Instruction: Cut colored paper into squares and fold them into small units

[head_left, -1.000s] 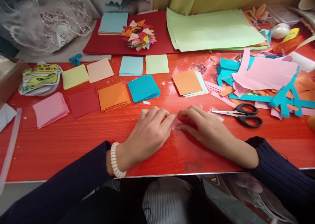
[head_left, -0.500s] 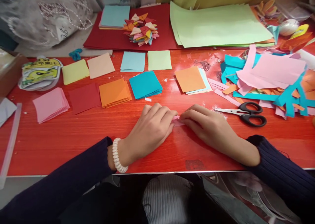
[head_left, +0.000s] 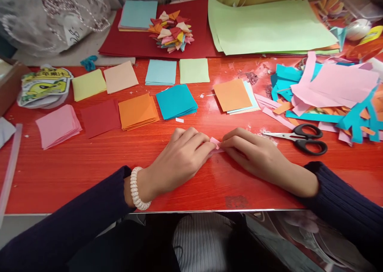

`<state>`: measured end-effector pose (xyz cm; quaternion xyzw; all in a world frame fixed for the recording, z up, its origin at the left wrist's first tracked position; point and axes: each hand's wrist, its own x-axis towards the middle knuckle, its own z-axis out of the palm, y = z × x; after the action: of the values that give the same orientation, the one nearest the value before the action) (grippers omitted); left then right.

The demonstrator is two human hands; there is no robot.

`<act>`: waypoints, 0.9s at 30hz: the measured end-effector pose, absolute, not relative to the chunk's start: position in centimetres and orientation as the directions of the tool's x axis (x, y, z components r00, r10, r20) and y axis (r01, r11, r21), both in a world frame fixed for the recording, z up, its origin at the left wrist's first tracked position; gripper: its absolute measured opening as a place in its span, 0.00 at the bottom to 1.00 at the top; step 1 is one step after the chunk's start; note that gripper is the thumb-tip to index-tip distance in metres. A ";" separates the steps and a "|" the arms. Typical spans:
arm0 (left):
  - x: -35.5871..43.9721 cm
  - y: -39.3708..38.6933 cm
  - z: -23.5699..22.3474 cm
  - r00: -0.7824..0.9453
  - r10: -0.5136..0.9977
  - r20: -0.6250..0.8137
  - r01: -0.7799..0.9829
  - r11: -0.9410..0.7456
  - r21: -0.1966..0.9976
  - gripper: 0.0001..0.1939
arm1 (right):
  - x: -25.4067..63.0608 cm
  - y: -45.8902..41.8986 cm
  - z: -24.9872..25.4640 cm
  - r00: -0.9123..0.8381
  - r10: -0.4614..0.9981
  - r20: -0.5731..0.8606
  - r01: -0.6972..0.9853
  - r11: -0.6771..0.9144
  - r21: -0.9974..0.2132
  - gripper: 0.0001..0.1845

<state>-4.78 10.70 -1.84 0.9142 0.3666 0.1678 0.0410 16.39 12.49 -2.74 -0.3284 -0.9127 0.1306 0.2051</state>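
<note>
A small pink folded paper [head_left: 216, 142] lies on the red table [head_left: 74, 172] between my two hands. My left hand [head_left: 182, 156], with a white bead bracelet at the wrist, has its fingers curled and pinches the paper's left end. My right hand [head_left: 254, 154] presses and pinches the right end with bent fingers. Most of the paper is hidden under the fingertips.
Black-handled scissors [head_left: 302, 138] lie just right of my right hand. Stacks of square papers sit beyond: pink [head_left: 58, 125], red [head_left: 100, 117], orange [head_left: 137, 111], teal [head_left: 176, 101], and orange on white [head_left: 233, 95]. Paper scraps [head_left: 326, 92] pile at right. A folded paper flower [head_left: 172, 32] rests on a dark red sheet.
Both hands stayed at the pink paper with small finger shifts. A little more of the pink paper shows between the fingertips now. The view tilted slightly.
</note>
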 end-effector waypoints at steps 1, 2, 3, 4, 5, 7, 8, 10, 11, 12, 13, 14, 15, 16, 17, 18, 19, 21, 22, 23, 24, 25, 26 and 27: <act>-4.8 10.7 -1.9 0.676 0.683 0.277 0.655 -0.729 0.199 0.11 | 16.4 12.5 -2.7 -0.704 0.647 0.293 0.533 0.753 -0.385 0.06; -4.8 10.7 -1.8 0.678 0.681 0.277 0.654 -0.730 0.198 0.12 | 16.5 12.5 -2.6 -0.708 0.642 0.294 0.524 0.757 -0.390 0.06; -4.8 10.8 -1.8 0.679 0.680 0.276 0.653 -0.732 0.196 0.12 | 16.6 12.5 -2.5 -0.713 0.635 0.296 0.520 0.763 -0.384 0.07; -4.8 10.8 -1.8 0.682 0.679 0.274 0.653 -0.733 0.192 0.12 | 16.6 12.5 -2.5 -0.719 0.628 0.299 0.520 0.771 -0.368 0.08; -4.8 10.7 -1.8 0.683 0.677 0.274 0.652 -0.735 0.188 0.12 | 16.7 12.5 -2.5 -0.726 0.618 0.302 0.522 0.781 -0.343 0.09; -4.8 10.7 -1.7 0.689 0.673 0.270 0.648 -0.738 0.186 0.12 | 16.8 12.5 -2.5 -0.740 0.597 0.309 0.523 0.800 -0.293 0.10; -4.9 10.7 -1.7 0.692 0.671 0.268 0.645 -0.740 0.188 0.11 | 16.9 12.5 -2.5 -0.748 0.586 0.312 0.519 0.809 -0.276 0.10; -4.9 10.7 -1.7 0.697 0.665 0.269 0.639 -0.746 0.188 0.11 | 17.0 12.5 -2.6 -0.759 0.568 0.319 0.508 0.822 -0.256 0.11; -5.0 10.7 -1.7 0.700 0.660 0.271 0.635 -0.750 0.186 0.12 | 17.1 12.5 -2.6 -0.761 0.562 0.325 0.506 0.827 -0.246 0.11; -5.0 10.7 -1.7 0.704 0.655 0.274 0.630 -0.754 0.184 0.12 | 17.1 12.5 -2.6 -0.762 0.557 0.329 0.506 0.830 -0.235 0.10; -5.1 10.8 -1.8 0.708 0.650 0.277 0.625 -0.759 0.183 0.12 | 17.1 12.5 -2.6 -0.764 0.555 0.330 0.507 0.832 -0.225 0.10; -5.2 10.8 -1.8 0.715 0.642 0.277 0.618 -0.766 0.181 0.13 | 17.1 12.5 -2.6 -0.765 0.555 0.328 0.510 0.832 -0.218 0.09; -5.2 10.8 -1.8 0.722 0.634 0.276 0.610 -0.772 0.178 0.13 | 17.1 12.5 -2.5 -0.766 0.555 0.325 0.512 0.832 -0.215 0.09; -5.3 10.9 -1.9 0.729 0.627 0.275 0.603 -0.778 0.176 0.13 | 17.1 12.4 -2.5 -0.767 0.556 0.320 0.514 0.831 -0.211 0.09; -5.3 10.9 -1.9 0.735 0.620 0.273 0.597 -0.784 0.173 0.14 | 17.1 12.4 -2.4 -0.768 0.557 0.316 0.517 0.831 -0.207 0.08; -5.3 10.9 -1.9 0.739 0.616 0.274 0.592 -0.787 0.171 0.14 | 17.0 12.4 -2.3 -0.770 0.556 0.313 0.518 0.831 -0.202 0.08; -5.4 10.9 -1.9 0.742 0.613 0.272 0.590 -0.790 0.170 0.14 | 17.0 12.4 -2.2 -0.773 0.553 0.310 0.517 0.833 -0.196 0.08; -5.4 10.9 -1.9 0.743 0.609 0.276 0.587 -0.792 0.169 0.14 | 17.0 12.4 -2.0 -0.778 0.551 0.301 0.518 0.834 -0.188 0.08; -5.4 10.9 -1.9 0.744 0.608 0.276 0.585 -0.793 0.169 0.14 | 17.0 12.3 -1.9 -0.779 0.552 0.297 0.520 0.834 -0.187 0.08; -5.4 10.9 -1.9 0.745 0.608 0.276 0.585 -0.793 0.170 0.14 | 16.9 12.3 -1.9 -0.780 0.554 0.292 0.521 0.833 -0.188 0.08; -5.4 10.9 -2.0 0.745 0.607 0.275 0.583 -0.794 0.171 0.14 | 16.9 12.4 -1.9 -0.780 0.556 0.288 0.522 0.831 -0.190 0.08; -5.4 10.9 -2.0 0.747 0.605 0.274 0.581 -0.795 0.172 0.14 | 17.0 12.4 -1.9 -0.778 0.559 0.285 0.525 0.829 -0.194 0.09; -5.4 11.0 -2.0 0.749 0.604 0.273 0.580 -0.797 0.171 0.14 | 17.0 12.4 -1.9 -0.776 0.563 0.286 0.527 0.827 -0.199 0.10; -5.4 11.0 -2.0 0.751 0.602 0.271 0.578 -0.798 0.171 0.14 | 17.0 12.4 -2.0 -0.773 0.567 0.286 0.528 0.824 -0.206 0.10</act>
<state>-5.44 11.00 -2.02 0.9350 0.3153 0.1578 0.0380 17.03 12.38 -1.98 -0.2912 -0.9398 0.0570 0.1697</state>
